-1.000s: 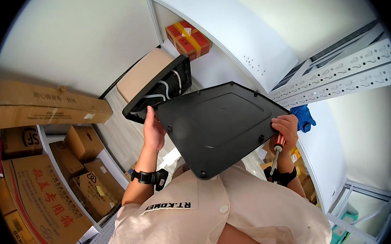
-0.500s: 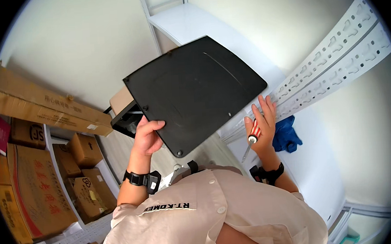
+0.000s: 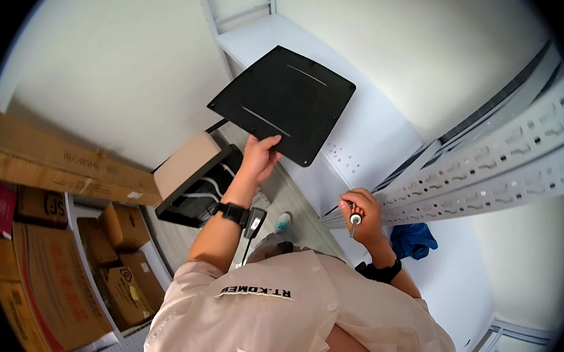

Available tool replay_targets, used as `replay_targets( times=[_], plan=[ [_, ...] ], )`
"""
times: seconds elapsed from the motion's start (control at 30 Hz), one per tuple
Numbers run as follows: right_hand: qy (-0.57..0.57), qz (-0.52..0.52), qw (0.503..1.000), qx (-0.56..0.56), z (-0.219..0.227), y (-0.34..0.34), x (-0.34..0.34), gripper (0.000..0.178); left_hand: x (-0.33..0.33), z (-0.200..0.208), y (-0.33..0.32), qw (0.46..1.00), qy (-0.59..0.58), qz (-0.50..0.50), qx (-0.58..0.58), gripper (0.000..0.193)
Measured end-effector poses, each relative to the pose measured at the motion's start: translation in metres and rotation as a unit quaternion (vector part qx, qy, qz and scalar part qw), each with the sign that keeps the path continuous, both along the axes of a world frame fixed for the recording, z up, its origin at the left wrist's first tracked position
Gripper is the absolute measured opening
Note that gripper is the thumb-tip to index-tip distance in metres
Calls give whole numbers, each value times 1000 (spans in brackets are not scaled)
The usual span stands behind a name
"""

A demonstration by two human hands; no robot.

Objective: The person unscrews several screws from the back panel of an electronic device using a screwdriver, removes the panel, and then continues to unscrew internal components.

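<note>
My left hand (image 3: 261,158) grips a flat black panel (image 3: 294,104) by its near edge, thumb on the upper face. The panel is held out over the white shelf (image 3: 382,128) and has small holes near its rim and two pale slits. My right hand (image 3: 366,217) is closed round the red-and-white handle of a screwdriver (image 3: 355,218), its metal shaft pointing down toward me. Left of my left forearm stands a beige and black box-shaped unit (image 3: 188,165), its black-rimmed side uncovered, with pale tubes or cables inside.
Several small screws (image 3: 344,157) lie on the white shelf. A perforated white shelf post (image 3: 481,157) slants across the right, near my right hand. A blue cloth or bag (image 3: 413,240) lies beyond my right wrist. Cardboard boxes (image 3: 59,286) fill the rack at left.
My left hand has carried the panel forward and right over the shelf, uncovering more of the box-shaped unit and the screws. My right hand's spread fingers have closed round the screwdriver.
</note>
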State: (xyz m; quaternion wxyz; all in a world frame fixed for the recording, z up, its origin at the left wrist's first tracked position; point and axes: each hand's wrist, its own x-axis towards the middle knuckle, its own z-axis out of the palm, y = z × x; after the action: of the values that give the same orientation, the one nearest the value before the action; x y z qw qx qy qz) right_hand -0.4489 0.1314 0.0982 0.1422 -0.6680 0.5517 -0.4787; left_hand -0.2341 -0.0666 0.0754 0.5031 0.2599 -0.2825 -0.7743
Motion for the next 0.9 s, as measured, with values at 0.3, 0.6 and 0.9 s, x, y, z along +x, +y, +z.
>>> replay_targets(
  times=[0.3, 0.6, 0.9],
  plan=[
    [25, -81, 994, 65, 4, -58, -9, 15, -73, -62, -122, 993, -113, -22, 38, 41],
    [30, -122, 984, 129, -2, -91, -12, 17, -112, -99, -161, 967, -246, 14, 60, 43],
    [44, -113, 979, 163, -8, -102, -16, 15, -116, -130, -191, 896, -441, -11, 48, 58]
  ],
)
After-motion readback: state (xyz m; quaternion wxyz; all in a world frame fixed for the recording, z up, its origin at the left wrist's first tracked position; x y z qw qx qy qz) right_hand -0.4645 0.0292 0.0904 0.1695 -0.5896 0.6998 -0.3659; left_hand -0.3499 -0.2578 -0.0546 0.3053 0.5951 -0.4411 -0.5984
